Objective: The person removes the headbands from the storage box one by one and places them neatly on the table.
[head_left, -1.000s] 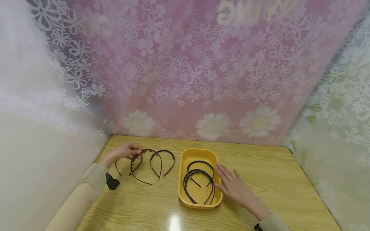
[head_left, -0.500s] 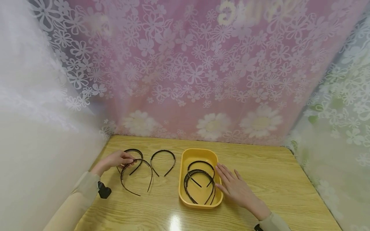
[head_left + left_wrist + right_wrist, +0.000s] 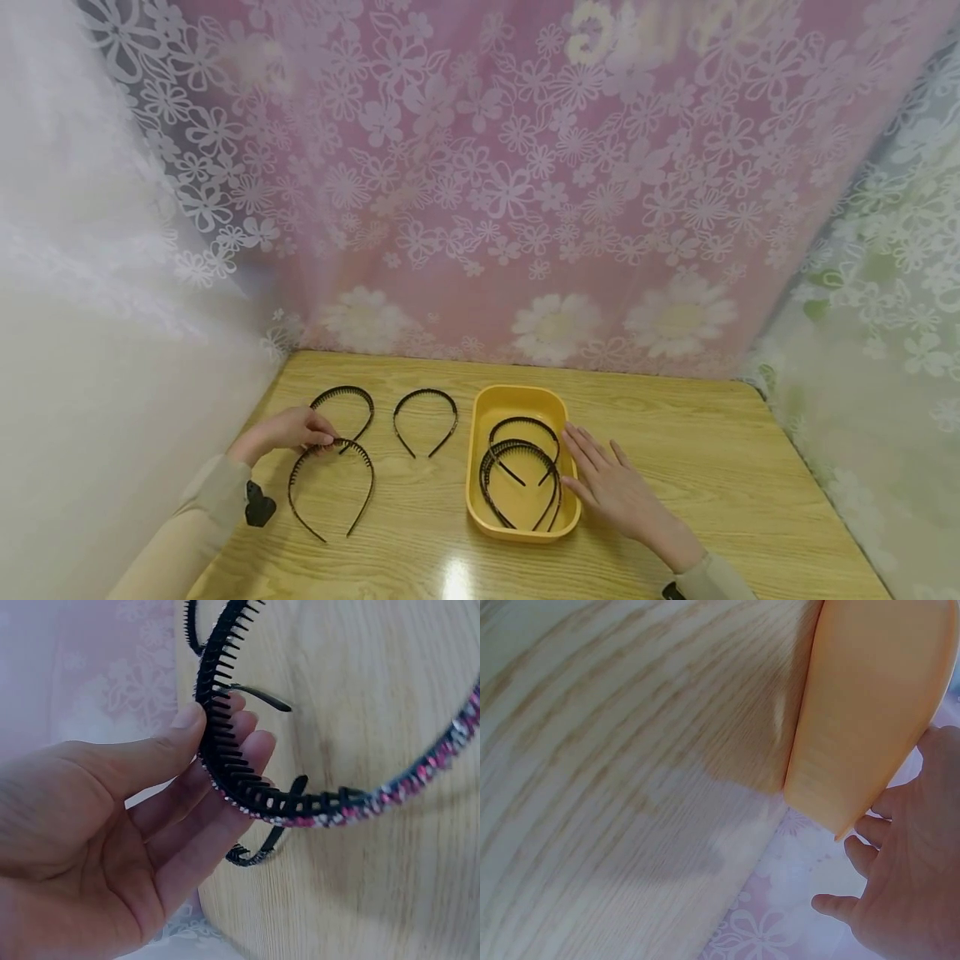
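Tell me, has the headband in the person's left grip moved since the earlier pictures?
Yes. In the head view, the held headband has shifted left and nearer the person, farther from the yellow tray and the table's back edge.

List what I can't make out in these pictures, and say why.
Head view: the left leg of the rear-left headband, hidden behind the left hand.
Head view: the exact count of lower headbands in the yellow tray, because they overlap.
Head view: the lettering on the pink curtain, too faint.
Left wrist view: the number of stones on the held headband, too small and blurred.
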Available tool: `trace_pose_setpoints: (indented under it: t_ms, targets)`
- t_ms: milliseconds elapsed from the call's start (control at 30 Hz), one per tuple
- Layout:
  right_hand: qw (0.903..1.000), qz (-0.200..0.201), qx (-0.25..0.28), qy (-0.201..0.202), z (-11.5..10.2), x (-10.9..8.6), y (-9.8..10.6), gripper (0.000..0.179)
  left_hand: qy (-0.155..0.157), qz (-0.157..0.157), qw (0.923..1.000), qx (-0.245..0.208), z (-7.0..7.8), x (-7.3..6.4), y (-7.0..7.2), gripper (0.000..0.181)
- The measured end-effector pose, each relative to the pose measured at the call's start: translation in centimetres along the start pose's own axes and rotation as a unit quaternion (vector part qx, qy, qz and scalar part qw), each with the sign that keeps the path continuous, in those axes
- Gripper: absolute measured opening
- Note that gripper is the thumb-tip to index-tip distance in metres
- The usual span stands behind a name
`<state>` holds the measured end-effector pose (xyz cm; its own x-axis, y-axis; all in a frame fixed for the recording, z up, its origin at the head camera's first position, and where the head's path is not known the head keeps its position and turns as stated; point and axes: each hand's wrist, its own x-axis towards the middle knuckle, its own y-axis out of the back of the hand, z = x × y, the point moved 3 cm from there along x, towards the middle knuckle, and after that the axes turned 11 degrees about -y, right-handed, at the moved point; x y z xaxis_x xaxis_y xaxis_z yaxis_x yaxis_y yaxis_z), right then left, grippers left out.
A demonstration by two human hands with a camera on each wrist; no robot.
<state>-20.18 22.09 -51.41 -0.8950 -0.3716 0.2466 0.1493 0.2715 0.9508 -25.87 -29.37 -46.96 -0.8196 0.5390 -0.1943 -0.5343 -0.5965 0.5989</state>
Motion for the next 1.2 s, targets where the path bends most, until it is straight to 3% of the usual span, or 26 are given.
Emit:
trace_pose_setpoints:
  t_ms: [233,333,600,867,967,1200]
  targets:
    - [1.0,0.0,-0.006,0.0,-0.1,0.0,0.1,0.069,-0.02,-0.022,0.9983,0.051,-0.6,-0.3,-0.4,0.02]
    - [1.0,-0.006,-0.004,-0.002,-0.2,0.1,0.2,0.069,-0.025,-0.018,0.997,0.071,-0.9,-0.4,-0.6,0.019]
    - [0.999,-0.037,-0.011,-0.021,-0.2,0.2,0.3,0.069,-0.059,0.02,0.9916,0.114,-2.0,-0.9,-1.1,0.015]
    - [0.9994,-0.029,-0.009,-0.017,-0.3,0.1,0.4,0.068,-0.1,0.053,0.9807,0.159,-2.3,-1.4,-1.6,0.009]
    - [0.9998,-0.016,-0.006,-0.007,-0.3,0.1,0.4,0.068,-0.104,0.061,0.9775,0.173,-2.4,-1.5,-1.7,0.008]
    - [0.9994,-0.028,-0.016,-0.009,0.3,0.2,-0.4,0.068,-0.098,0.076,0.9787,0.163,-3.2,-1.4,-1.8,0.005]
